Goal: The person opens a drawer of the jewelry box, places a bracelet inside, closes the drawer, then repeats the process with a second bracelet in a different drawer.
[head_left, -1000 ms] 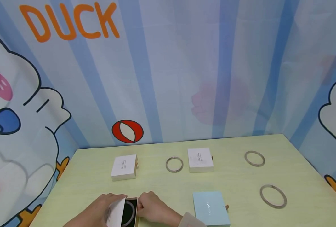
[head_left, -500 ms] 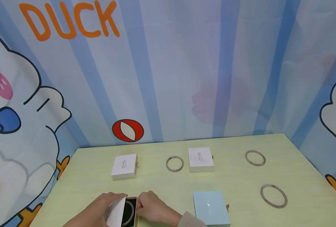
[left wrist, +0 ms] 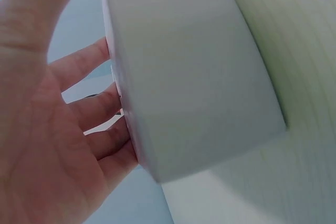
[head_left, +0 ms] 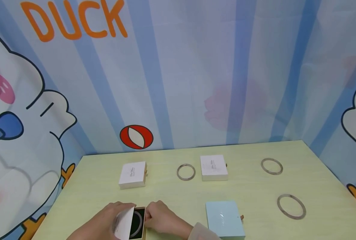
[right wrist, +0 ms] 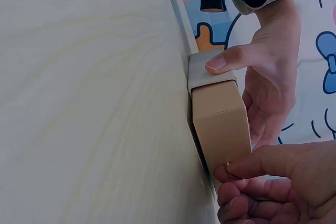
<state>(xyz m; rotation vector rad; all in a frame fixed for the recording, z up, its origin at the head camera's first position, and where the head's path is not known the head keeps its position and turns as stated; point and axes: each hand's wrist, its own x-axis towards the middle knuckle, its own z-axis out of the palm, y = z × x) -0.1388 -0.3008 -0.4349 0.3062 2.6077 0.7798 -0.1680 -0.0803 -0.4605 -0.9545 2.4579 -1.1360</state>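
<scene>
My left hand (head_left: 104, 221) grips the white sleeve (head_left: 123, 226) of a small drawer-style gift box, its thumb on one side and fingers on the other in the right wrist view. The tan drawer (right wrist: 223, 124) sticks partway out of the sleeve. Inside it, on dark lining, lies a pale bangle (head_left: 141, 220), partly covered by the sleeve. At the drawer's outer end, my right hand (head_left: 165, 220) pinches what looks like a small pull tab (right wrist: 228, 167), mostly hidden by the fingertips. The left wrist view shows the sleeve's blank side (left wrist: 184, 82) up close.
Two closed white boxes (head_left: 132, 175) (head_left: 214, 167) stand toward the back of the table (head_left: 171, 195). A light blue box (head_left: 225, 220) lies right of my right hand. Separate bangles lie between the white boxes (head_left: 186, 180) and at the right (head_left: 272, 173) (head_left: 291, 217).
Both hands keep the same hold on the box, and the drawer stays partway out. Only the head view has shifted slightly.
</scene>
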